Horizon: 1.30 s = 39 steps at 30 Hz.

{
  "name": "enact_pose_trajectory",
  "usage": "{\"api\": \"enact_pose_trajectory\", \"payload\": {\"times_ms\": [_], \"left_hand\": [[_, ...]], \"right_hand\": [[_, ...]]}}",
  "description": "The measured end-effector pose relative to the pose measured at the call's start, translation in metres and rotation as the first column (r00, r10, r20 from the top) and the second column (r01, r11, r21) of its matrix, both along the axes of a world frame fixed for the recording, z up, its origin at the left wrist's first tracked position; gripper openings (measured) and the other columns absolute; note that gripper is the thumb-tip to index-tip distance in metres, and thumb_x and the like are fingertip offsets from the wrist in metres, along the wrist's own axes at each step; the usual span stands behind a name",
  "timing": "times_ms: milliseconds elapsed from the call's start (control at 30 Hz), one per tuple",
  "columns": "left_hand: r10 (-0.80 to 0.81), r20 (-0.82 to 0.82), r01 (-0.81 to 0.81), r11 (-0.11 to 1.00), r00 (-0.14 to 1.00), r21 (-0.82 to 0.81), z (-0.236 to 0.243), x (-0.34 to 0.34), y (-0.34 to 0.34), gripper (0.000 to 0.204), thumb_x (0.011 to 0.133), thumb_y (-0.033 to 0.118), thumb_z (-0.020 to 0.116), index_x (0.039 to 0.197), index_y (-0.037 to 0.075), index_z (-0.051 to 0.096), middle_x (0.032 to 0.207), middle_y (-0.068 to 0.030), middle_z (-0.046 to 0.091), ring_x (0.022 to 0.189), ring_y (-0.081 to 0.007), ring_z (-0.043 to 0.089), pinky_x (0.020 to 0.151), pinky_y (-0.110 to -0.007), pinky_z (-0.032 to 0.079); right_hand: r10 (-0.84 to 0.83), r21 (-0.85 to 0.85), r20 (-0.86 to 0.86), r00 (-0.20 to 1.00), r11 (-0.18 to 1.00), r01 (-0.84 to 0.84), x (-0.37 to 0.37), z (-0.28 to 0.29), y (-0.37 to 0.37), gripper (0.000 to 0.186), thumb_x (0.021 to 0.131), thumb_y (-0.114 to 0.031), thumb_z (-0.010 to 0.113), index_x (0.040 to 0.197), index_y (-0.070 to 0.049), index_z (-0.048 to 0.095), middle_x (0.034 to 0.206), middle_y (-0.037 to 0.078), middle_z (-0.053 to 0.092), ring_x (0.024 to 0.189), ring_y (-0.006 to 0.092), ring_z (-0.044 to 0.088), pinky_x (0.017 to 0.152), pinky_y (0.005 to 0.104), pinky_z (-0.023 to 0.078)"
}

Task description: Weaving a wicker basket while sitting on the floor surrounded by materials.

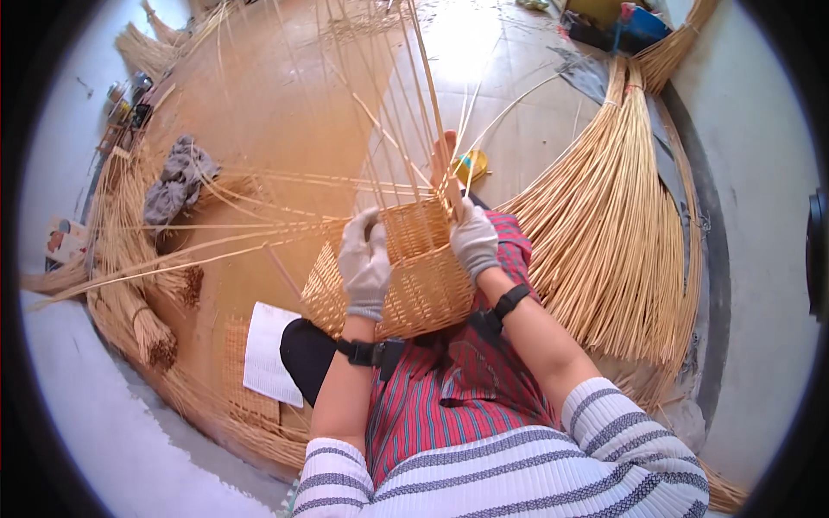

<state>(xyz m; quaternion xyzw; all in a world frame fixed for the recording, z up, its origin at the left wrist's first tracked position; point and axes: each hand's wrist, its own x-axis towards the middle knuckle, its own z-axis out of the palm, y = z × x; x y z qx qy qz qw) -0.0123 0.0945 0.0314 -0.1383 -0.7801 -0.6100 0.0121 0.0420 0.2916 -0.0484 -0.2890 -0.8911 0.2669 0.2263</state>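
Note:
A half-woven wicker basket (430,298) rests on my lap, with long loose strands rising from its far side and stretching out to the left. My left hand (364,263), in a pale work glove, curls its fingers at the basket's left rim; the fingertips are partly hidden. At the far right corner my right hand (474,237), gloved too, closes round the woven edge, beside a flat wooden piece (446,168) standing upright there. Whether either hand also pinches a single strand, I cannot tell.
Big bundles of wicker rods (617,233) lean on the right. More bundles (129,233) lie at the left, with a grey cloth (177,181) on them. A white sheet (269,354) lies over a woven panel (237,367). Beyond the basket sits a yellow round object (472,164).

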Motion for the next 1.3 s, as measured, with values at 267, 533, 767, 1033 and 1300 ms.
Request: {"api": "enact_pose_trajectory", "payload": {"times_ms": [267, 533, 767, 1033, 1300], "left_hand": [[-0.107, -0.282, -0.046, 0.872, 0.953, -0.487, -0.039, 0.056, -0.056, 0.036, 0.088, 0.012, 0.071, 0.124, 0.017, 0.068, 0.109, -0.0078, 0.068, 0.111, -0.0274, 0.063, 0.124, -0.047, 0.025], [-0.196, -0.326, -0.100, 0.702, 0.925, -0.705, -0.046, 0.067, -0.039, 0.056, 0.084, 0.025, 0.075, 0.138, 0.019, 0.061, 0.115, -0.0064, 0.056, 0.116, -0.0272, 0.055, 0.124, -0.062, 0.014], [-0.191, -0.383, -0.162, 0.675, 0.904, -0.720, -0.057, 0.076, -0.037, 0.053, 0.088, 0.027, 0.070, 0.139, 0.021, 0.060, 0.125, -0.0062, 0.056, 0.129, -0.0271, 0.049, 0.125, -0.064, 0.009], [-0.214, -0.458, -0.224, 0.650, 0.863, -0.726, -0.068, 0.075, -0.047, 0.053, 0.089, 0.030, 0.067, 0.141, 0.022, 0.058, 0.126, 0.0005, 0.064, 0.129, -0.0259, 0.053, 0.124, -0.066, 0.006], [-0.277, -0.313, -0.071, 0.635, 0.909, -0.770, -0.048, 0.075, -0.042, 0.053, 0.087, 0.027, 0.068, 0.139, 0.020, 0.060, 0.123, -0.0002, 0.064, 0.122, -0.0245, 0.055, 0.125, -0.065, 0.006]], "right_hand": [[0.165, -0.115, -0.320, 0.933, 0.971, -0.211, 0.045, 0.036, -0.022, 0.044, 0.086, -0.011, 0.073, 0.128, -0.010, 0.058, 0.106, 0.015, 0.064, 0.099, 0.0340, 0.067, 0.088, 0.0456, 0.053], [0.342, -0.152, 0.275, 0.898, 0.938, -0.311, 0.026, 0.029, -0.046, 0.049, 0.095, -0.042, 0.065, 0.128, -0.006, 0.056, 0.117, 0.023, 0.069, 0.108, 0.0414, 0.067, 0.092, 0.0508, 0.053], [0.336, -0.241, 0.368, 0.867, 0.935, -0.260, 0.017, 0.043, -0.045, 0.043, 0.091, -0.043, 0.068, 0.108, -0.004, 0.065, 0.102, 0.023, 0.072, 0.100, 0.0405, 0.069, 0.087, 0.0498, 0.054], [0.488, -0.291, 0.299, 0.820, 0.865, -0.408, 0.024, 0.040, -0.034, 0.051, 0.087, -0.048, 0.073, 0.114, -0.007, 0.061, 0.110, 0.023, 0.071, 0.106, 0.0409, 0.068, 0.090, 0.0483, 0.054], [0.507, -0.259, 0.301, 0.808, 0.859, -0.442, 0.043, 0.041, -0.028, 0.057, 0.081, -0.037, 0.080, 0.124, -0.009, 0.056, 0.107, 0.024, 0.071, 0.105, 0.0412, 0.068, 0.090, 0.0481, 0.053]]}}
